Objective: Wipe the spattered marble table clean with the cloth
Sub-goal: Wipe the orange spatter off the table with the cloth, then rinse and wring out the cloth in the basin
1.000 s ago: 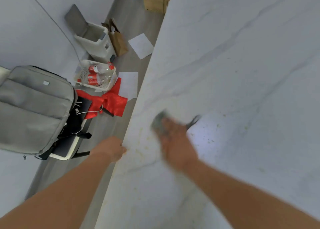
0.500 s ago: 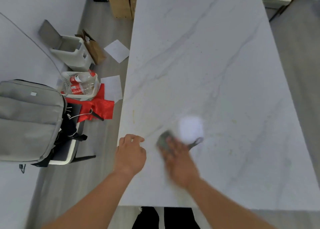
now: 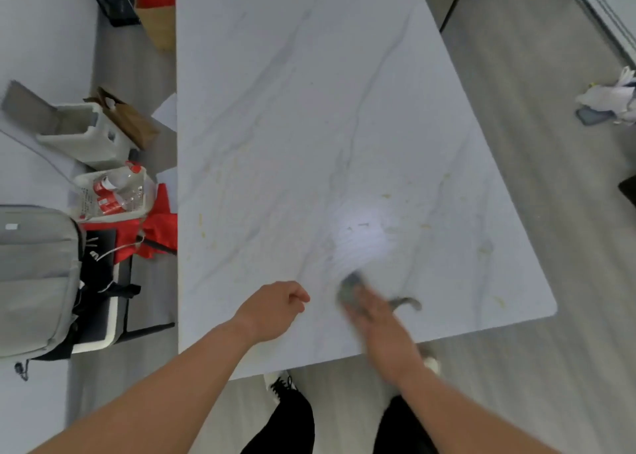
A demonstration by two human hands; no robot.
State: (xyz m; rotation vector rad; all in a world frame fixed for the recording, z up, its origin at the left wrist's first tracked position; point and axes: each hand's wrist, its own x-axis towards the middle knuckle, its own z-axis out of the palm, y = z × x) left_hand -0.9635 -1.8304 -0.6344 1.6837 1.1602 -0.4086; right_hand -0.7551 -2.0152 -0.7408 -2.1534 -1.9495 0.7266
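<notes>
On the marble worktop (image 3: pixel 309 109), near its front edge: grey cloth (image 3: pixel 351 290) pressed flat under right hand (image 3: pixel 378 319), blurred, fingers straight over it, one cloth corner trailing out to the right. Just left of cloth, left hand (image 3: pixel 275 307) resting on worktop, loosely curled, grip on nothing. Beyond cloth, yellowish spatters (image 3: pixel 425 226) dotted around a bright glare.

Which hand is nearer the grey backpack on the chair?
Left. The left hand rests on the marble table near the edge facing the backpack; the right hand, on the cloth, is farther.
</notes>
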